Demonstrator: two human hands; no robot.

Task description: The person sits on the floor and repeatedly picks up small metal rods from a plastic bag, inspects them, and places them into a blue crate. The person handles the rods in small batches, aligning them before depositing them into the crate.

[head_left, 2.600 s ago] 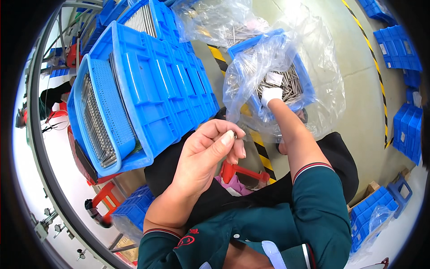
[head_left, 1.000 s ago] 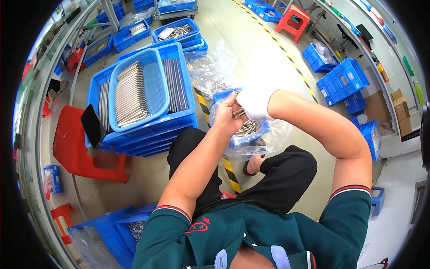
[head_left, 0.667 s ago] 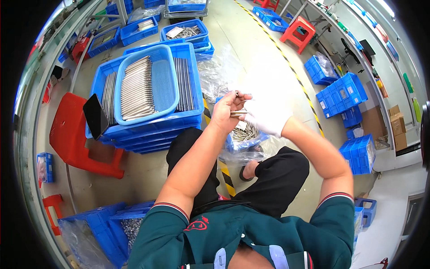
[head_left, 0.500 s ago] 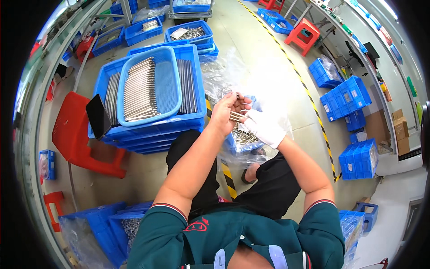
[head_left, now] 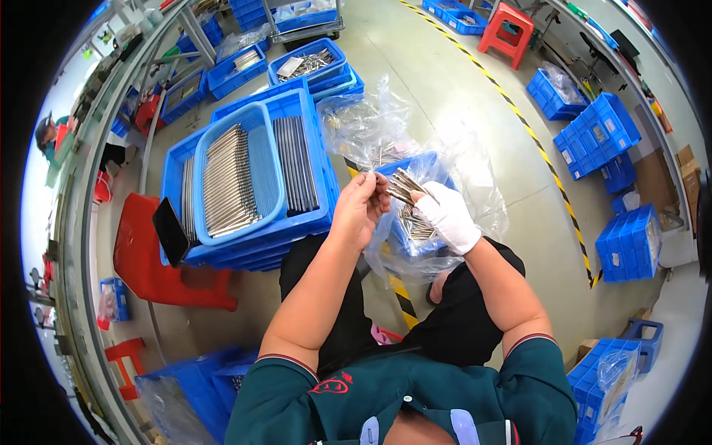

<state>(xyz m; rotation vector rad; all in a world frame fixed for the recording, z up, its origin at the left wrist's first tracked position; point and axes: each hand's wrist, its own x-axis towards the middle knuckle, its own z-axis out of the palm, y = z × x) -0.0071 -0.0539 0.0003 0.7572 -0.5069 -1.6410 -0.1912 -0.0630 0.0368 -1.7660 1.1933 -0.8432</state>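
Observation:
My right hand [head_left: 447, 216], in a white glove, is closed around a bundle of slim metal rods [head_left: 403, 185], their ends fanned toward the upper left. Just left of those ends is my bare left hand [head_left: 357, 211], its fingers curled and thumb and forefinger pinched together; whatever they may hold is too small to make out. Below both hands sits a blue bin [head_left: 429, 165] lined with clear plastic, with more loose metal rods [head_left: 417, 226] inside. To the left, a light blue basket [head_left: 276, 159] holds a neat row of similar rods [head_left: 228, 185].
The basket rests on a stack of blue crates [head_left: 320, 167] with dark rods [head_left: 295, 163] beside it. A black phone [head_left: 171, 232] leans at the crate's left corner, near a red stool [head_left: 141, 256]. Clear plastic sheeting [head_left: 371, 122] spreads beyond the bin. Blue crates [head_left: 597, 133] stand right.
My hands have drawn apart; the left now sits left of the rod bundle. The rods show fanned out above my right hand. The whole view has shifted slightly.

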